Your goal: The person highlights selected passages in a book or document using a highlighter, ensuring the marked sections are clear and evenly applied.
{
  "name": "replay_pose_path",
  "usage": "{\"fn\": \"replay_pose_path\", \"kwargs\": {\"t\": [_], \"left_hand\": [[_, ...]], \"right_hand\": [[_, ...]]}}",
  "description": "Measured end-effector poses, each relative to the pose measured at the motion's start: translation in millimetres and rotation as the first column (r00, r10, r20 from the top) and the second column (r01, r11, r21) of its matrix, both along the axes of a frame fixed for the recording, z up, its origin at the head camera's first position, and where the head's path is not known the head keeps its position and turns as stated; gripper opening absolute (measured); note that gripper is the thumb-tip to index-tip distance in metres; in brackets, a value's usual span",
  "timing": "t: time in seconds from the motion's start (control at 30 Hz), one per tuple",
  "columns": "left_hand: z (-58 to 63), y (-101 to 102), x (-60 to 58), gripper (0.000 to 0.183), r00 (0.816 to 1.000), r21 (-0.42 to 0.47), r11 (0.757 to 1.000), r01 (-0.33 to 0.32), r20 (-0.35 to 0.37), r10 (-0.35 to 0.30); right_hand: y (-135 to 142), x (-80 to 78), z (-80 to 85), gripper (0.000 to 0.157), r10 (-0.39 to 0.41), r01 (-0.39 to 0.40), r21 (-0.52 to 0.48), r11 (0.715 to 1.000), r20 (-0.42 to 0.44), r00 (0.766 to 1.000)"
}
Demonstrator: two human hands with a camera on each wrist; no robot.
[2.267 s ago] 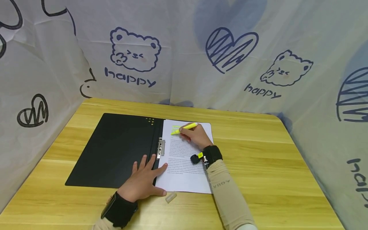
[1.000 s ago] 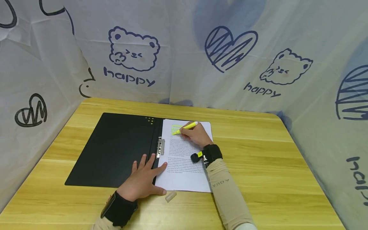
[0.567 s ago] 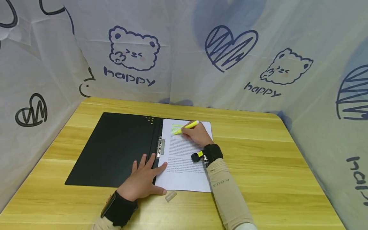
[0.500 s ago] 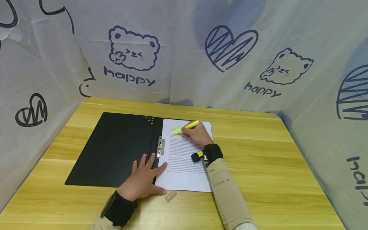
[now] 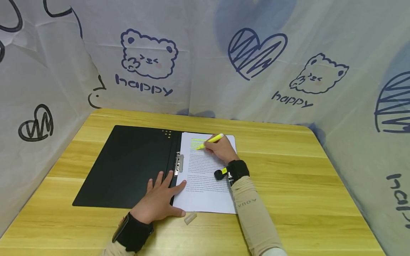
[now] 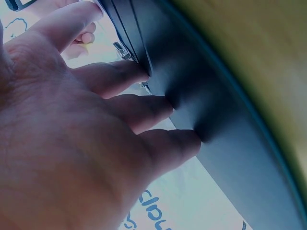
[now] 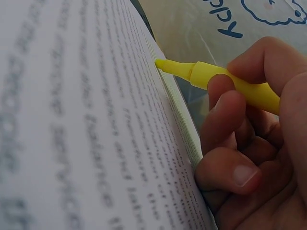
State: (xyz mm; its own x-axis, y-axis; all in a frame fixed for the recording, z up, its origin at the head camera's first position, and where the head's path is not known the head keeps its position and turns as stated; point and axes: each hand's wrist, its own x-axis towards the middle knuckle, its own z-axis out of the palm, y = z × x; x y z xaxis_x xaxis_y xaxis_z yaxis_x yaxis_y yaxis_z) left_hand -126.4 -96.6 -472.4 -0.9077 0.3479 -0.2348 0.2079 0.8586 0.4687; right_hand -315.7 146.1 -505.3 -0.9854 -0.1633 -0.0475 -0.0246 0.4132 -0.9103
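Note:
My right hand (image 5: pixel 223 149) pinches a yellow highlighter (image 5: pixel 211 140), its tip down on the printed sheet (image 5: pixel 205 202) near the top left of the text. Several lines there carry yellow marks (image 5: pixel 198 140). In the right wrist view the highlighter (image 7: pixel 206 75) slants toward the paper, with thumb and fingers around its barrel. My left hand (image 5: pixel 158 202) rests with spread fingers across the black folder (image 5: pixel 128 163) and the sheet's lower left edge. The left wrist view shows the left hand's (image 6: pixel 86 124) fingertips pressing on the folder's dark surface (image 6: pixel 230 143).
A metal clip (image 5: pixel 179 163) stands along the folder's spine. The pale highlighter cap (image 5: pixel 190 218) lies on the wooden table (image 5: pixel 288 185), just below the sheet and close to the left thumb. A white cloth with drawings (image 5: pixel 205 57) surrounds the table.
My right hand and the highlighter have slid slightly to the right along a text line. My left hand has stayed in place.

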Motion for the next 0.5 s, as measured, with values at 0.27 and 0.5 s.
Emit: {"fn": "replay_pose_path", "kwargs": {"t": [0.27,0.5], "left_hand": [[1.0,0.2,0.8,0.092,1.000,0.008,1.000,0.001,0.002,-0.001],[1.0,-0.3,0.8,0.092,1.000,0.007,1.000,0.003,-0.001,-0.003]], "right_hand": [[3.3,-0.2,0.1,0.015,-0.008,0.008,-0.003,1.000,-0.021,1.000],[6.6,-0.7,1.9,0.018,-0.016,0.016,0.013,1.000,-0.007,1.000]]}}
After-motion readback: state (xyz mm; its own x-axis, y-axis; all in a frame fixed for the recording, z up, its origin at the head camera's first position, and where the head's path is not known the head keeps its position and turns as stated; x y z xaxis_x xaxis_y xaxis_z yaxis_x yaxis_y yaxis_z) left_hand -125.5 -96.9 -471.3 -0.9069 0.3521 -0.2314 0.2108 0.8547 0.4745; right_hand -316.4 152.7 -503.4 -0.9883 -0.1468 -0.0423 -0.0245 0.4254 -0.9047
